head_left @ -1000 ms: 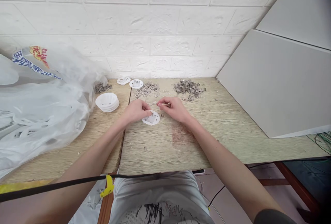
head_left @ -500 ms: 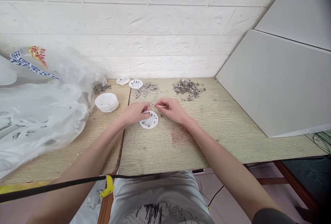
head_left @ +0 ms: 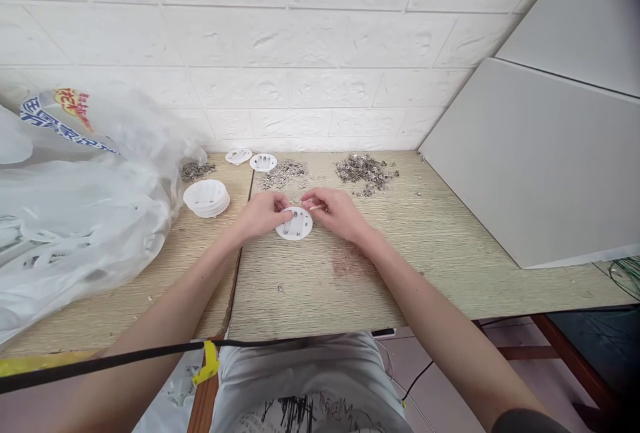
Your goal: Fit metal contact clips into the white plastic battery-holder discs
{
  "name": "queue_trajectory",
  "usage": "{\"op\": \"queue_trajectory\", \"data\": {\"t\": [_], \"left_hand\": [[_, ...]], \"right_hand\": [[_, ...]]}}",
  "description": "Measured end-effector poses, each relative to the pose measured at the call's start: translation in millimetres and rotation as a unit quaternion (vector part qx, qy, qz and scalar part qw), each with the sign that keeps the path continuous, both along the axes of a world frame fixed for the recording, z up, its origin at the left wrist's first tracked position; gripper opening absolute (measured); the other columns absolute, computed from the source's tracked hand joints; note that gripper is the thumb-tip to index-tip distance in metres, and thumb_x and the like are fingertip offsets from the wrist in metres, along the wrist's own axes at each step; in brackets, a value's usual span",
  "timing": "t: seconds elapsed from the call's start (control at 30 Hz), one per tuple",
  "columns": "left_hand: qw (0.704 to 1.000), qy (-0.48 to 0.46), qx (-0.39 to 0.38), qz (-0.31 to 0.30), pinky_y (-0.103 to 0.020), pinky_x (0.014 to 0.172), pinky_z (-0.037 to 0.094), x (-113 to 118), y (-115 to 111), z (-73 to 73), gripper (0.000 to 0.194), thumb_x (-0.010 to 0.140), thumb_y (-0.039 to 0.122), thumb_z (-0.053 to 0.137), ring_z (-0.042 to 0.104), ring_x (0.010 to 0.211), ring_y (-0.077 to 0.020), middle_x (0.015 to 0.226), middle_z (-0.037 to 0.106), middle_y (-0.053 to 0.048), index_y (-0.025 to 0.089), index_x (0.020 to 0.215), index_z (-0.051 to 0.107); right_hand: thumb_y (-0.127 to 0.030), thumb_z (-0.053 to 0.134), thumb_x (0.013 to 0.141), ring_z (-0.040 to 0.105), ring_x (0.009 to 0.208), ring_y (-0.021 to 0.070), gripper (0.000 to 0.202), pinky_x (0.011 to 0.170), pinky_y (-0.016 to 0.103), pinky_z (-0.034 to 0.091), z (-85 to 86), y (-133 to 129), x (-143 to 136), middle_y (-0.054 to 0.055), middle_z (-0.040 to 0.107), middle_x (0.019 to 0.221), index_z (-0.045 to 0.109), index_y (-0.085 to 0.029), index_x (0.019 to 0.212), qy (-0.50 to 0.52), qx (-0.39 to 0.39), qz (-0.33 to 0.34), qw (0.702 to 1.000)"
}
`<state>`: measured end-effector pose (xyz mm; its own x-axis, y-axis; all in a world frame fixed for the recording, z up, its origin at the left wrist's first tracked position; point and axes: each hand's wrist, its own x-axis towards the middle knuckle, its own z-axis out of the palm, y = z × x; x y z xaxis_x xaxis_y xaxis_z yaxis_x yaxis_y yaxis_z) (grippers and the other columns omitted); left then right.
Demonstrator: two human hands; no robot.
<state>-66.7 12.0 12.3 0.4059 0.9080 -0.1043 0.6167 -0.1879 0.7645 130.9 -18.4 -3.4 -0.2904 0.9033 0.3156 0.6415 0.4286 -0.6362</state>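
Note:
My left hand (head_left: 266,214) is closed on the left edge of a white round plastic disc (head_left: 296,230), thumb on top. The disc has slots and several small metal contacts, and is tilted a little above the table. Just right of it, my right hand (head_left: 337,212) is closed in a pinch, its fingertips by the disc's upper right edge. A thin pale stick (head_left: 318,206) pokes out between those fingers; the rest of it is hidden. Behind my hands lie a pile of small shiny metal pieces (head_left: 284,174) and a darker pile of metal clips (head_left: 365,172).
A stack of white discs (head_left: 207,197) stands to the left. Two discs with contacts, one (head_left: 263,162) beside the other (head_left: 239,156), lie near the wall. A clear plastic bag (head_left: 100,220) bulges at far left; a grey panel (head_left: 530,173) leans at right. A black cable (head_left: 150,352) crosses in front.
My left hand has moved the disc slightly right and away from me, nearer my right fingertips. My right hand has barely shifted.

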Motion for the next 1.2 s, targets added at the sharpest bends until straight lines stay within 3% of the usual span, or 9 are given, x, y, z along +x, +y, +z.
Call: {"op": "queue_trajectory", "data": {"t": [0.27,0.53,0.8,0.97,1.2], "left_hand": [[0.983,-0.154,-0.077,0.065,-0.024,0.06,0.039,0.6,-1.4,4.1,0.023,0.066,0.032,0.07,0.054,0.065,-0.0118,0.073,0.065,-0.003,0.014,0.081,0.071],[0.933,-0.293,-0.194,0.082,-0.019,0.045,0.02,0.6,-1.6,9.2,0.031,0.064,0.039,0.079,0.03,0.053,-0.0047,0.056,0.04,0.004,0.012,0.068,0.066],[0.912,-0.31,-0.262,0.062,-0.017,0.042,0.018,1.4,-3.0,11.7,0.033,0.064,0.038,0.083,0.032,0.053,-0.0038,0.057,0.041,0.003,0.01,0.065,0.064],[0.91,-0.317,-0.261,0.05,-0.016,0.043,0.021,1.3,-2.9,9.7,0.033,0.066,0.039,0.082,0.033,0.052,-0.0033,0.058,0.042,0.004,0.011,0.075,0.068],[0.919,-0.307,-0.241,0.056,-0.016,0.043,0.021,2.6,-3.8,9.8,0.034,0.065,0.04,0.082,0.033,0.052,-0.0036,0.058,0.039,0.004,0.012,0.072,0.065]], "right_hand": [[-0.023,0.055,0.087,0.056,0.066,0.0137,0.019,0.062,0.027,0.042,4.5,-1.2,-4.6,0.002,0.067,0.075,0.067,-0.017,0.101,0.123,-0.067,0.016,0.99],[-0.026,0.054,0.089,0.045,0.06,0.0112,0.018,0.058,0.026,0.035,12.4,-2.2,0.0,0.0,0.061,0.072,0.068,-0.019,0.098,0.143,-0.041,-0.033,0.988],[-0.021,0.053,0.087,0.047,0.062,0.0121,0.018,0.059,0.027,0.036,10.6,-1.1,-0.3,0.001,0.062,0.072,0.069,-0.019,0.095,0.15,-0.006,-0.029,0.988],[-0.018,0.052,0.086,0.053,0.067,0.0128,0.018,0.061,0.027,0.039,13.0,-2.7,-1.0,0.003,0.068,0.081,0.069,-0.019,0.093,0.157,-0.002,-0.011,0.987],[-0.017,0.052,0.084,0.056,0.071,0.0135,0.019,0.062,0.027,0.04,13.6,-2.9,-0.8,0.004,0.07,0.085,0.069,-0.018,0.092,0.159,-0.002,-0.007,0.987]]}}
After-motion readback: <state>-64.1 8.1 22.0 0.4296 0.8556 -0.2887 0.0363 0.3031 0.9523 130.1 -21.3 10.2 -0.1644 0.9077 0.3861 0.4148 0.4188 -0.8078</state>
